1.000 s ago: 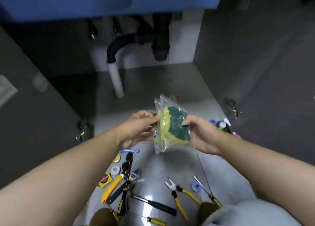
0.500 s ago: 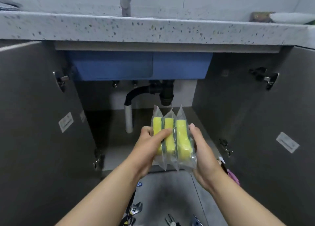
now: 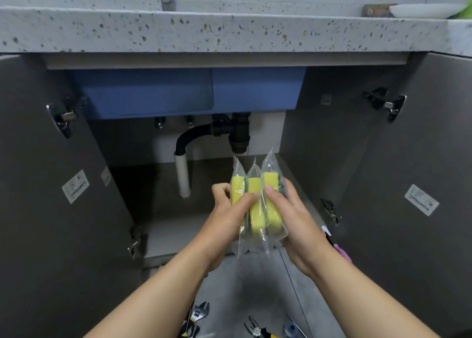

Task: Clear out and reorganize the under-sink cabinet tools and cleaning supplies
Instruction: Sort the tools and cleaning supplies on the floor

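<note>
Both hands, left hand [image 3: 228,219] and right hand [image 3: 293,217], clasp three bagged sponges [image 3: 256,205] (yellow edges up), long axes pointing toward the cabinet.

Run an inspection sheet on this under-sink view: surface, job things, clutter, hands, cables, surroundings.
Surface: grey cabinet floor; white pipe meets it back left.
Job's things: three wrapped yellow sponges held upright, side by side; wrench and pliers on the floor tiles.
Clutter: pink item beside the right door, cannot identify.
Hands: left hand and right hand both grip the sponges.
Cables: nothing seen.
Surroundings: left door open too; blue sink, black drain, speckled countertop, plate on it.
</note>
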### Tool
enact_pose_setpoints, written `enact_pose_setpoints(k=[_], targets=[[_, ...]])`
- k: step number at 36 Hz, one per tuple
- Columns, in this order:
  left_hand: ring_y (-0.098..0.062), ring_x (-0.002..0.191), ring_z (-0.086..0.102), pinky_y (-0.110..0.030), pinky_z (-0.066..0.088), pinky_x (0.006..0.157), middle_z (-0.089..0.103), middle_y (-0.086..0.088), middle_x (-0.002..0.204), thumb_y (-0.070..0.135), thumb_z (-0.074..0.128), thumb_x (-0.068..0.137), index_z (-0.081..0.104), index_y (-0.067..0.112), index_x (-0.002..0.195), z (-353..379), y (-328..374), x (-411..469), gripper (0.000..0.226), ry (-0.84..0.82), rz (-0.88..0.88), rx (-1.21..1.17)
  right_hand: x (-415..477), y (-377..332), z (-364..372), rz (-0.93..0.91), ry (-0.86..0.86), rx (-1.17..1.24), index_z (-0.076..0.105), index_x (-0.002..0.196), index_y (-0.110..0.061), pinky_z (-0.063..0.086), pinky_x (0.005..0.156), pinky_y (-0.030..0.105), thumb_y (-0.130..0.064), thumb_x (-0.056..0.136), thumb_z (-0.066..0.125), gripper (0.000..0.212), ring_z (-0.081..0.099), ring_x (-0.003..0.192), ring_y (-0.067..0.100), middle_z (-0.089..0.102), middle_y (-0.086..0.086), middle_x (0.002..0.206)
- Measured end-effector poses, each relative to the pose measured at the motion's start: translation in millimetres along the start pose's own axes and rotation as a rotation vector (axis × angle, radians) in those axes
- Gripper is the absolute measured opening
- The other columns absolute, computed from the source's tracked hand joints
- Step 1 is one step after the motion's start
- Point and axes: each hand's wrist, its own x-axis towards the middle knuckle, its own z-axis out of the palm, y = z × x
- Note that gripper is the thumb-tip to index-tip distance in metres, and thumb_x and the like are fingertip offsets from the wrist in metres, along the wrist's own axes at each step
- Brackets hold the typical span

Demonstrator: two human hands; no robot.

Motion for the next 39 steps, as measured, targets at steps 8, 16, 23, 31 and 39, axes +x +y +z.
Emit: enact_pose_setpoints(k=[8,16,23,31,39], targets=[[-0.013,0.091,0.075,-0.041,0.063,0.076,0.072,0.015,0.094,0.068,0.068,0.076,0.044,0.044,0.106,2.9,2.1,0.0,0.045,0.112,0.109,-0.095,1.8,-0.6,3.3,0.000,-0.029,-0.042,0.054,0.131,-0.043,0.052,0.099,0.055,-0.036,0.097,0.062,0.035,0.067,0.116,0.023,0.068,-0.004,0.127],[-0.016,0.099,0.074,-0.050,0.061,0.084,0.071,0.006,0.105,0.068,0.069,0.076,0.048,0.042,0.109,5.6,4.2,-4.9,0.048,0.124,0.087,-0.171,3.5,-2.3,2.4,0.002,-0.090,-0.087,0.050,0.136,-0.042,0.058,0.092,0.044,-0.038,0.098,0.061,0.040,0.067,0.115,0.019,0.068,-0.005,0.127],[-0.003,0.111,0.055,-0.018,0.044,0.085,0.050,0.004,0.124,0.067,0.048,0.094,0.056,0.046,0.112,9.5,7.1,-8.5,0.029,0.195,0.163,0.226,7.4,6.8,0.3,-0.131,0.071,-0.348,0.041,0.142,-0.051,0.047,0.108,0.044,-0.043,0.092,0.066,0.056,0.056,0.125,0.008,0.057,-0.015,0.135],[-0.007,0.115,0.067,-0.040,0.057,0.096,0.067,0.010,0.128,0.078,0.072,0.070,0.049,0.034,0.135,16.7,10.3,-11.3,0.082,-0.060,0.039,-0.045,3.5,11.5,1.2,-0.295,0.182,-0.786,0.023,0.145,-0.061,0.046,0.093,0.023,-0.040,0.087,0.064,0.075,0.052,0.112,-0.004,0.039,-0.015,0.130],[-0.027,0.111,0.072,-0.042,0.059,0.085,0.073,-0.006,0.121,0.031,0.077,0.088,0.056,0.024,0.134,13.9,5.2,-0.5,0.052,-0.038,0.051,-0.228,7.9,-3.9,-10.5,-0.188,-0.092,-0.577,0.013,0.149,-0.060,0.043,0.101,0.012,-0.041,0.074,0.079,0.103,0.047,0.128,-0.011,0.042,-0.027,0.143]])
